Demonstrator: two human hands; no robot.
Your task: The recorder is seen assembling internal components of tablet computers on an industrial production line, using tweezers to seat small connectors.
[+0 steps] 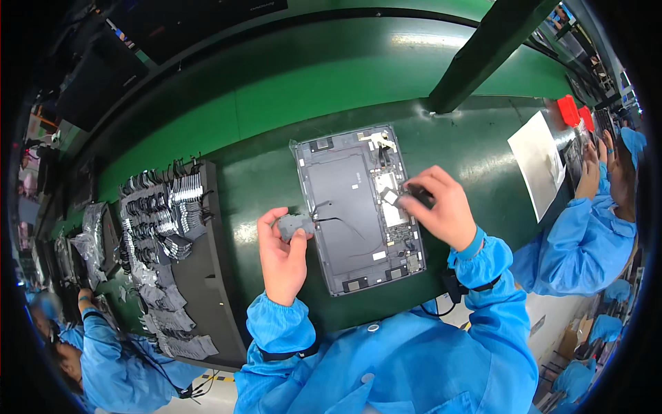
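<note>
An opened tablet-like device housing [345, 200], dark grey with a circuit board along its right side, lies on the green bench in front of me. Beside its left edge, my left hand [284, 265] pinches a small flat grey part [295, 225] between thumb and fingers. Thin black leads [338, 219] run from that part over the housing. My right hand [445, 210] is above the board at the right edge, its fingers closed round a small dark object [419, 196] whose kind I cannot make out. A small white square [391, 196] shows near its fingertips.
On the left, a dark tray [200, 290] holds rows of grey parts with black leads. A white sheet [534, 165] lies at the right, with red bins [568, 110] beyond it. A dark post [476, 62] rises behind. Co-workers in blue sit on both sides.
</note>
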